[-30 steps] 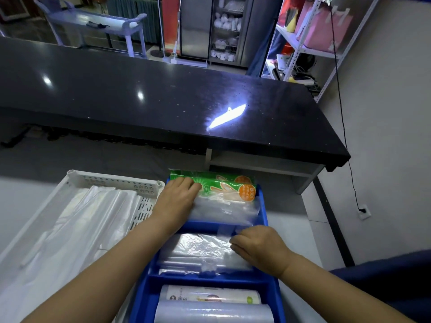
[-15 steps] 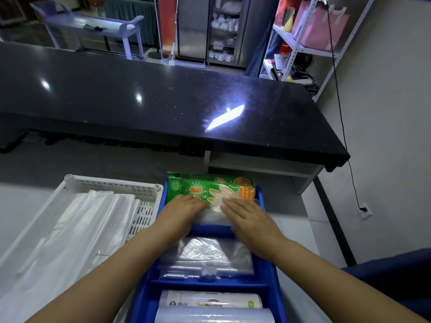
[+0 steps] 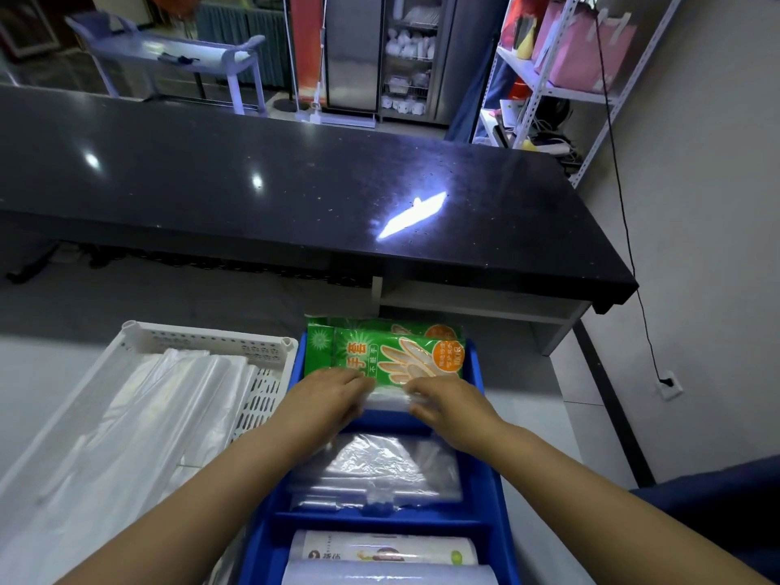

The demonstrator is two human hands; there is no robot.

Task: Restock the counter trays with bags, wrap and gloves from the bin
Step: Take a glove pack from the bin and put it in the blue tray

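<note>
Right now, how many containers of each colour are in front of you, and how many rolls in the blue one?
White basket: 1
Blue tray: 1
Rolls: 2
Total: 4

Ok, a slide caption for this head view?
Left hand and right hand rest on green plastic glove packets in the far compartment of a blue plastic tray beside a white perforated basket.

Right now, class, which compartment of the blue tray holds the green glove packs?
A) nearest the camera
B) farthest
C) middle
B: the green glove packs sit in the blue tray's farthest compartment; clear bags fill the middle one and rolls lie in the nearest.
</note>
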